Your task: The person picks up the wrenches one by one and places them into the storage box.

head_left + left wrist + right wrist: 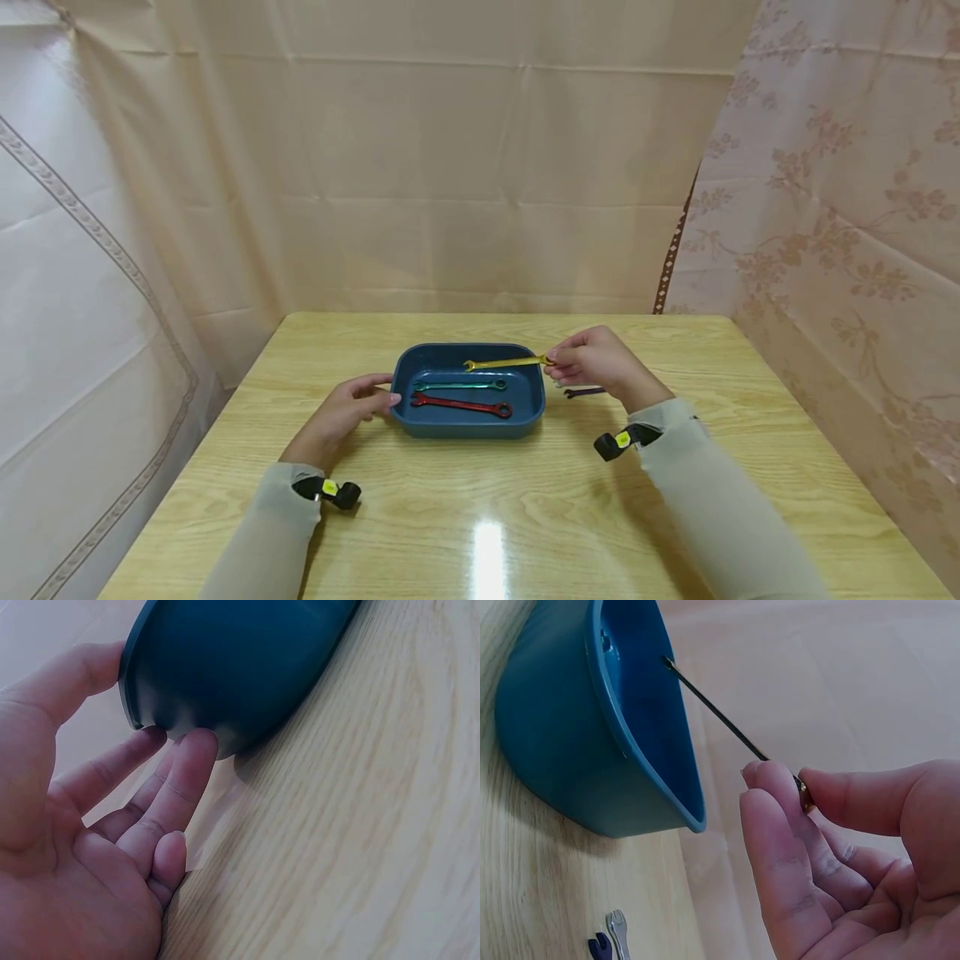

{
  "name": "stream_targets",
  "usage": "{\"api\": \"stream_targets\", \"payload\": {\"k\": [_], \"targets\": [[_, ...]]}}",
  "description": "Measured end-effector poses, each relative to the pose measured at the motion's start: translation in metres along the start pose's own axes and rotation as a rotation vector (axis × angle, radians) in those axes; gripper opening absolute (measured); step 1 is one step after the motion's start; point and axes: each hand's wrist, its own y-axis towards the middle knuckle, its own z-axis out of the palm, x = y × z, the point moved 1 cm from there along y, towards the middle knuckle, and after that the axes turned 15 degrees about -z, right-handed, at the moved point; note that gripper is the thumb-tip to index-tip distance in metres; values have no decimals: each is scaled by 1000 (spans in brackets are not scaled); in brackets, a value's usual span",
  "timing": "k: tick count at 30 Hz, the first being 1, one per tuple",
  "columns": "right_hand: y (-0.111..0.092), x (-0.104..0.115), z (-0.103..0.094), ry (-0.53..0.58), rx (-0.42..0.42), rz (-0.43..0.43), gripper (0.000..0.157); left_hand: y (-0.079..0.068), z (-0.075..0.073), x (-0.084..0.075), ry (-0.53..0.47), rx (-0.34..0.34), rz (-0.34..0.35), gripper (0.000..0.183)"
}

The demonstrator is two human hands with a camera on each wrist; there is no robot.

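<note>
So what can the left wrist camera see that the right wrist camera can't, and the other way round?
Only the left wrist view shows the left hand, which is touching the blue tub. Only the right wrist view shows the right hand pinching the gold wrench, plus a silver tool and a purple wrench lying on the table. Both show part of the blue tub, the table and the pale cloth.

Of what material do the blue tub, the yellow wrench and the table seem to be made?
The blue tub seems plastic, smooth with a soft sheen: its rounded corners and rim look moulded. The yellow wrench is probably metal with a glossy coloured finish; its slim shaft catches light. The table may be wood or wood-look laminate, glossy: it shows grain lines and a bright reflection.
</note>
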Motion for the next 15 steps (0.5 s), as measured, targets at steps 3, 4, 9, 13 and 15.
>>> {"api": "stream_targets", "payload": {"k": [3,4,9,13,15], "targets": [[1,1,4,2,11,4,29,0,1,0,10,1,2,63],[1,1,5,0,13,6,28,-1,1,0,11,2,3,63],[3,2,14,-25,27,5,25,-1,0,0,-14,-7,6,65],[6,1,20,-24,37,12,24,-2,0,0,-16,-15,13,66],[7,1,22,-29,43,18,23,-1,0,1,-18,-16,15,67]]}}
